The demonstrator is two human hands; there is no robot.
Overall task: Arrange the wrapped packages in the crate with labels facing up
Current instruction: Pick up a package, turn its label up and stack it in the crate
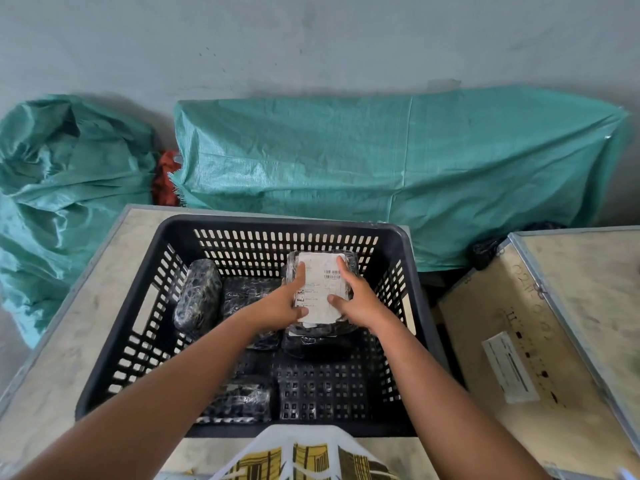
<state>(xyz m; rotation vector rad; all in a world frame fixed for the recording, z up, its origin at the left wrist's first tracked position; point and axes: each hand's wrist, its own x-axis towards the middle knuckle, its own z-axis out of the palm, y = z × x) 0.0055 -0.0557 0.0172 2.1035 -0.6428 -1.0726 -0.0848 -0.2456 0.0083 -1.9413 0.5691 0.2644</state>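
A black slotted plastic crate (114,341) sits on a wooden box. Inside at the far right, a black wrapped package (320,271) lies with its white barcode label facing up, stacked on another dark package (318,344). My left hand (284,303) grips its left edge and my right hand (353,299) its right edge, thumbs on the label. A wrapped package (197,297) stands tilted at the far left. One more (242,292) lies flat beside it, no label showing. Another package (242,398) lies near the front, partly under my left arm.
The crate rests on a pale wooden box (69,323) with metal edging. A second wooden box (540,323) with a white label stands to the right. Green woven sacks (381,168) lean against the wall behind, with a red bag (166,181) between them.
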